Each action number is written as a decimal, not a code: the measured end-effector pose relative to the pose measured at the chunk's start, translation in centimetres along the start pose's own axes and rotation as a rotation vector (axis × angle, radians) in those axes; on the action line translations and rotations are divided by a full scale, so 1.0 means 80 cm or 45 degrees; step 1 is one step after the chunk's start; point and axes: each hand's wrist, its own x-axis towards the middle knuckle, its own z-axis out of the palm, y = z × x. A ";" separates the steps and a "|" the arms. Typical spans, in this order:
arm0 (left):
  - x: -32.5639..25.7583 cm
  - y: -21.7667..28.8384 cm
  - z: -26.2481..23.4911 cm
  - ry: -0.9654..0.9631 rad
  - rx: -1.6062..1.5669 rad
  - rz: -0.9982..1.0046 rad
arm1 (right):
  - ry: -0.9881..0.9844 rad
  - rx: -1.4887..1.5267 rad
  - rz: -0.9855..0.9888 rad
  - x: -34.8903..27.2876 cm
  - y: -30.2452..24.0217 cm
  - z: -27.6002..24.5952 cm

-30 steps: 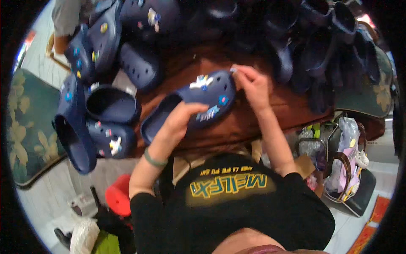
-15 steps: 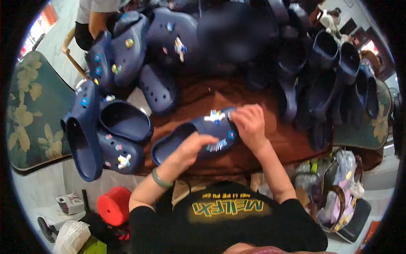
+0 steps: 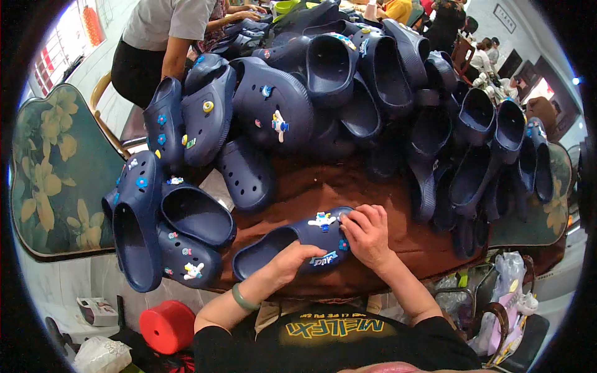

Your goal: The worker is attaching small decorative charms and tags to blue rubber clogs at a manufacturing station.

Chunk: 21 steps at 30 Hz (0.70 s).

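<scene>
A navy blue clog [image 3: 309,232] lies on the brown cloth in front of me, its toe to the right. My left hand [image 3: 287,261] grips its near side, the thumb resting over the upper beside a blue plaque-shaped charm [image 3: 324,258]. At the toe, my right hand [image 3: 367,237] is closed in a pinch against the upper; what its fingertips hold is too small and covered to name. A white figure charm [image 3: 323,221] sits on the far side of the upper, and a blue flower charm [image 3: 343,245] is near the right fingers.
Several decorated clogs [image 3: 138,236] are heaped at the left, and a large pile of plain ones [image 3: 476,168] covers the far and right side. The brown cloth [image 3: 298,186] lies between. Chairs flank the table; a red stool [image 3: 166,326] stands lower left. A person [image 3: 163,31] stands beyond.
The view has tilted up, so the table sits lower in the picture and the far pile shows clearly. Both hands stay at the same places on the clog.
</scene>
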 end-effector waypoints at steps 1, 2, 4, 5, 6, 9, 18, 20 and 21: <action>0.000 0.002 0.001 -0.008 0.006 0.000 | 0.005 -0.009 0.003 -0.002 0.000 -0.002; -0.002 0.004 0.004 -0.004 -0.002 -0.018 | -0.027 -0.030 0.002 -0.002 0.000 -0.005; -0.002 0.003 0.004 -0.005 -0.005 -0.035 | -0.082 -0.045 0.006 -0.005 0.000 -0.007; 0.000 0.000 0.001 -0.001 -0.021 -0.028 | -0.078 -0.052 0.010 -0.007 0.002 -0.006; 0.001 -0.002 -0.001 0.002 -0.035 -0.021 | -0.085 -0.038 0.005 -0.008 0.003 -0.004; -0.001 0.000 0.000 0.013 -0.050 -0.029 | -0.074 0.021 0.018 -0.012 0.005 0.002; -0.005 0.009 0.006 0.018 -0.021 -0.035 | 0.109 0.363 0.110 -0.011 0.019 0.013; -0.005 0.007 0.005 0.041 -0.003 -0.041 | 0.138 0.460 0.140 -0.010 0.026 0.015; -0.004 0.006 0.004 0.055 -0.001 -0.048 | 0.142 0.572 0.238 -0.009 0.031 0.019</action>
